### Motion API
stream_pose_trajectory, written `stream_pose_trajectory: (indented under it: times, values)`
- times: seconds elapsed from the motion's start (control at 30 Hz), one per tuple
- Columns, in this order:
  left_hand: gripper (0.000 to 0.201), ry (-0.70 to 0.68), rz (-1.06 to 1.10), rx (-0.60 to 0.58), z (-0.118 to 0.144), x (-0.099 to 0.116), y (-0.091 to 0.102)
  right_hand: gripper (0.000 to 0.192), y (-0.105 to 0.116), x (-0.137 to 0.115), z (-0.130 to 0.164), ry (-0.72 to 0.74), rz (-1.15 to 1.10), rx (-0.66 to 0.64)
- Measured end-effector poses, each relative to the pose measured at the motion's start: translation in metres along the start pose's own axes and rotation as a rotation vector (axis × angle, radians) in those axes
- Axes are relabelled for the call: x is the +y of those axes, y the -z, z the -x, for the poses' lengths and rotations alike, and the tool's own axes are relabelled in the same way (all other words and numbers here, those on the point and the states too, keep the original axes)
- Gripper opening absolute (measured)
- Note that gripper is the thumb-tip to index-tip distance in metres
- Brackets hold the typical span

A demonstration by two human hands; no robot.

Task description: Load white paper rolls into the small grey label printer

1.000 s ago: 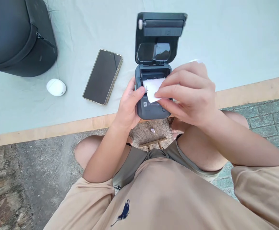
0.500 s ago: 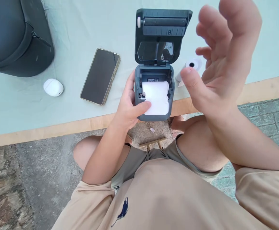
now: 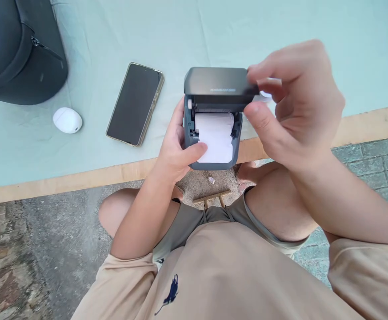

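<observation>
My left hand [image 3: 177, 149] grips a dark portable label printer [image 3: 214, 166] from its left side, over the table's front edge. The thumb of that hand presses on the white paper [image 3: 216, 138] that lies in the printer's bay and over its front. The printer's hinged lid [image 3: 218, 81] is partly lowered above the bay. At the lid's right corner, the fingers of my right hand [image 3: 300, 102] hold it, with the thumb below the corner. Behind that hand a white paper roll [image 3: 266, 95] is mostly hidden.
A phone [image 3: 135, 104] lies on the pale green cloth [image 3: 94, 40] left of the printer. Farther left are a white earbud case [image 3: 67, 120] and a black zipped bag [image 3: 20, 53]. A wooden edge [image 3: 123, 171] borders the table, with my legs below it.
My right hand has come down and left from the open air onto the lid. The lid, upright before, has swung forward to partly cover the bay. My left hand keeps its grip.
</observation>
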State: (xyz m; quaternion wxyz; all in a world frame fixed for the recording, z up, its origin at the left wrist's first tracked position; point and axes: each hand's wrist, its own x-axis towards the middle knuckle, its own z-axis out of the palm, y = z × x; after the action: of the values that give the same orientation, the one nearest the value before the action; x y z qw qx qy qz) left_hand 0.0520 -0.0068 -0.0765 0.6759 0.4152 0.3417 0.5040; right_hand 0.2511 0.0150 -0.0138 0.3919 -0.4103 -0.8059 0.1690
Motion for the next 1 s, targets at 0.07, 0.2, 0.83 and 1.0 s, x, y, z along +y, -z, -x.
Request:
stream_pose_trajectory:
  times: [0.07, 0.2, 0.83, 1.0]
  values:
    - [0.070, 0.025, 0.026, 0.027, 0.001, 0.000, 0.000, 0.020, -0.006, 0.009, 0.003, 0.086, -0.010, 0.023]
    - [0.068, 0.010, 0.041, 0.028, 0.000, 0.000, 0.001, 0.016, -0.008, 0.015, 0.007, 0.180, 0.028, -0.070]
    - [0.042, -0.041, 0.027, 0.093, 0.003, 0.005, -0.015, 0.059, -0.019, -0.001, 0.016, -0.254, -0.413, -0.295]
    - [0.042, -0.062, 0.101, 0.096, 0.001, 0.003, -0.013, 0.057, -0.022, 0.000, 0.014, -0.228, -0.407, -0.253]
